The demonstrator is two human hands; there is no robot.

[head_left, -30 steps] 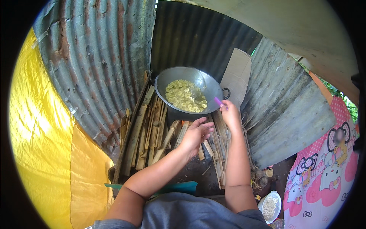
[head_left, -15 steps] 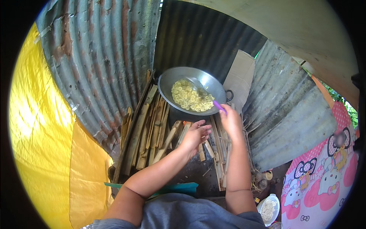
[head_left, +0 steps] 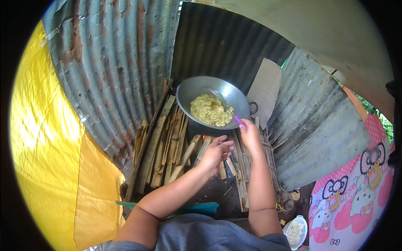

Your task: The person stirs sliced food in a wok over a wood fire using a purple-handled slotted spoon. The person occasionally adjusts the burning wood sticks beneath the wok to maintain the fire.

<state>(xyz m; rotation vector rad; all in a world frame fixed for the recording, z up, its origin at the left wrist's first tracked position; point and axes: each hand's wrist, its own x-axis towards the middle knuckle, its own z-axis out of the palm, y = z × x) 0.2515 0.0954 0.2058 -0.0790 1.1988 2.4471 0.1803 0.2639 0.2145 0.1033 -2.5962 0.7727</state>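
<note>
My right hand is closed around the purple handle of a cooking utensil. Its working end dips among the food and is hard to make out. A wide metal wok holds many pale yellow round slices in clear liquid, gathered at its middle and near side. In front of the wok's near rim, my left hand hovers empty, fingers loosely apart and slightly curled, over the firewood.
Split firewood lies beneath and left of the wok, with a small glow under it. Corrugated metal sheets stand around. A cardboard piece leans behind the wok's right handle. A white bowl sits at lower right.
My right hand and the purple handle have shifted slightly down and left, toward the wok's near rim. The slices have been stirred a little. The whole view has shifted slightly.
</note>
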